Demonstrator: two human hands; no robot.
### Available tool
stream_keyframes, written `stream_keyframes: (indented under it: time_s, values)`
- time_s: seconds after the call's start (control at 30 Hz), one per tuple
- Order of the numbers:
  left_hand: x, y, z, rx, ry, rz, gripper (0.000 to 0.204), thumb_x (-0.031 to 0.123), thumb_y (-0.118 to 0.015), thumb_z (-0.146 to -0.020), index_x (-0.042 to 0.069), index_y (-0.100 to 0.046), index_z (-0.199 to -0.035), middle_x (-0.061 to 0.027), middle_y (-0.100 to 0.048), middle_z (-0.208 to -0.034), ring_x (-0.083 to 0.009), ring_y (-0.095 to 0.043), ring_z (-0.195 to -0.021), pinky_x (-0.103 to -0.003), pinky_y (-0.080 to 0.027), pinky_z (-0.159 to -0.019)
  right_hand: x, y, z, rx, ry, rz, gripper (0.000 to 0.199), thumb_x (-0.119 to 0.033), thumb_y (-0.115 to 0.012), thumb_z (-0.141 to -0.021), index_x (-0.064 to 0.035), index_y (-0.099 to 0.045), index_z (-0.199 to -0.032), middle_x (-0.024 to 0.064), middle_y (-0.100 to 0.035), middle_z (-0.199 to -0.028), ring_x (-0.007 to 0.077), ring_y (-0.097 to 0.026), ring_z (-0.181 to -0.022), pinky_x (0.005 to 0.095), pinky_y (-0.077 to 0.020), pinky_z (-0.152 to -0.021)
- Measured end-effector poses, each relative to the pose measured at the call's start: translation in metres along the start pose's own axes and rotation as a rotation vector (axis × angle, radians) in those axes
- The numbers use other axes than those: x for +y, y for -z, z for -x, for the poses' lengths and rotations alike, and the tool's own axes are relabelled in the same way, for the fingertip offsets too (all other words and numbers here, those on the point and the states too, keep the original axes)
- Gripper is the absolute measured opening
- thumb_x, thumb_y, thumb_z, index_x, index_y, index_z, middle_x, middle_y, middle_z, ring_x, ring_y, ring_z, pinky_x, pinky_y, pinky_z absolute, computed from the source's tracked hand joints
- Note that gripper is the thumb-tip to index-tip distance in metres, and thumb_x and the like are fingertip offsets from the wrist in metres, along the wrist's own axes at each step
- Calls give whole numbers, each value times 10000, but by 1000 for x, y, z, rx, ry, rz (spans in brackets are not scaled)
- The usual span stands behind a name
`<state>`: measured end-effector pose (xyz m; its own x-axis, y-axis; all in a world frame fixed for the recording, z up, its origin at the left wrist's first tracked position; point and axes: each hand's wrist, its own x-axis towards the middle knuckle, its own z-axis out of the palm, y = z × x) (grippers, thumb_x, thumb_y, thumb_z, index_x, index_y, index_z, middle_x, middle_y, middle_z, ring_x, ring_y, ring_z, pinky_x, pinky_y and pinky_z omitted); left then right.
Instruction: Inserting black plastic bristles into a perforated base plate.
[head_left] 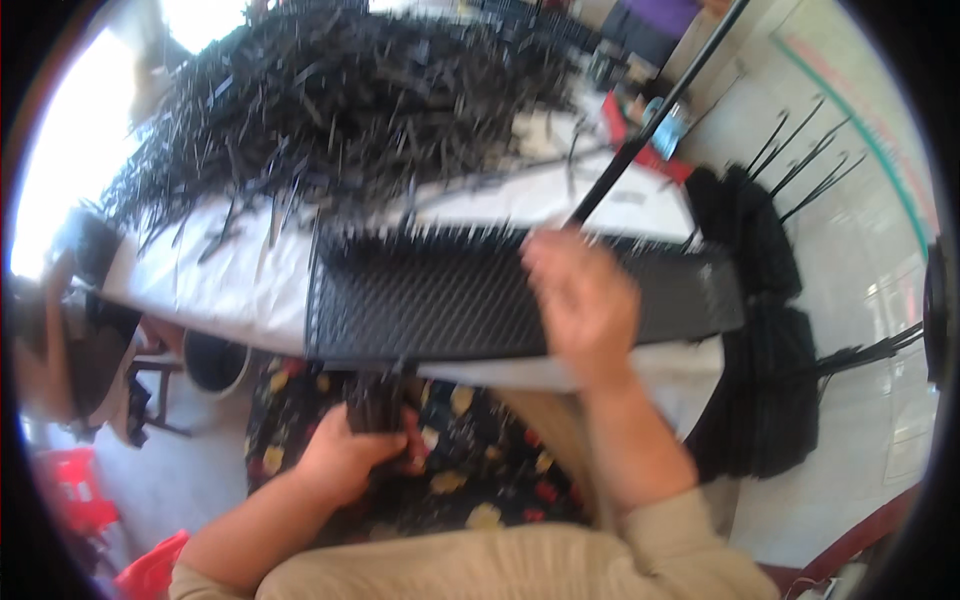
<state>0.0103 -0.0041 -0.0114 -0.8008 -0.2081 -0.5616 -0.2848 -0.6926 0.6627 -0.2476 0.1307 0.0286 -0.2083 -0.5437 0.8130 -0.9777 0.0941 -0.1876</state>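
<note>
— What are the hands doing?

— The left hand (345, 455), lower centre, is clamping a bundle of black strips (378, 400) over the lap. The right hand (580, 300) is lying loosely curled on the black ribbed panel (440, 300) mid-frame, blurred; whether it is pinching anything, I cannot tell.

— Any advice?

— I'd be keeping the bundle tight and working row by row.

— Textures?

— The panel is looking gridded and spiky-edged; thin, stiff strips are heaping in a pile (340, 100) on the white-covered bench (250, 270), upper left.
</note>
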Motion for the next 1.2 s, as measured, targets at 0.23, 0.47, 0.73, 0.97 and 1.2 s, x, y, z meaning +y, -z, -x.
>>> stream_keyframes:
  time_s: [0.23, 0.47, 0.73, 0.97, 1.2]
  values:
    - [-17, -9, 4, -373, -78, -298, 174, -92, -639, -819, -18, -648, -976, -114, -687, -915, -237, -667, -917, -338, -516, -897, -104, -18, 48, -407, -742, -1296, 401, -47, -654, -885, 4, -571, -1273, 194, -569, -1300, 257, -539, -1230, 364, -434, -1019]
    - [-21, -3, 11, -457, -1, 14, 307, -46, -651, -838, 9, -605, -1136, -116, -676, -1042, -232, -650, -1003, -336, -506, -911, -117, -17, 34, -570, -422, -1071, 515, -196, -664, -893, -30, -505, -1355, 163, -459, -1417, 287, -489, -1277, 394, -420, -1036]
    - [-21, 6, 16, -251, 69, -124, 336, -41, -649, -820, -14, -613, -1153, -148, -676, -1037, -258, -662, -996, -349, -514, -904, -125, -38, 52, -723, -274, -1007, 480, -178, -688, -870, -31, -557, -1307, 175, -546, -1343, 278, -506, -1273, 379, -440, -1018]
    - [-40, 20, -1, -505, 33, -66, 290, 66, -712, -813, -18, -656, -1085, -103, -676, -1078, -237, -632, -1060, -329, -493, -934, -136, -39, 41, -488, -325, -999, 344, -62, -617, -882, -60, -625, -1225, 160, -610, -1251, 283, -592, -1167, 371, -469, -978]
    - [-21, 7, 12, -494, -202, -765, 413, 125, -843, -729, 9, -660, -1080, -93, -648, -1131, -178, -601, -1086, -321, -497, -922, -140, -35, 68, -575, -315, -938, 169, -124, -640, -895, -7, -678, -1012, 161, -680, -1101, 319, -661, -1021, 381, -529, -867]
